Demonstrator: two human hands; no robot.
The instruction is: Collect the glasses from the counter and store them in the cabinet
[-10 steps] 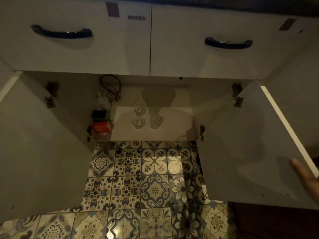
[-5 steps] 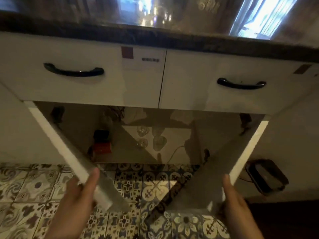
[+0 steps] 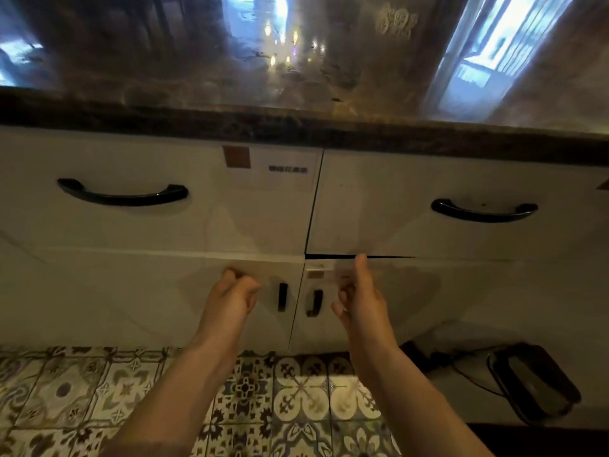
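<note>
The two white doors of the lower cabinet are shut, the left door (image 3: 138, 301) and the right door (image 3: 428, 298) meeting at a seam with small black handles (image 3: 282, 297) on either side. My left hand (image 3: 230, 295) rests against the left door with its fingers curled and holds nothing. My right hand (image 3: 359, 298) is against the right door, thumb raised, fingers loosely bent. The glasses are hidden behind the doors. The dark glossy counter (image 3: 296, 61) above shows no glasses.
Two white drawers with black handles (image 3: 122, 194) (image 3: 484, 211) sit under the counter edge. Patterned floor tiles (image 3: 296, 397) lie below. A dark flat device (image 3: 534, 384) with a cable sits on the floor at the right.
Both cabinet doors have swung from wide open to shut, pushed by my hands. The glasses inside are no longer visible. The view has risen to show the counter.
</note>
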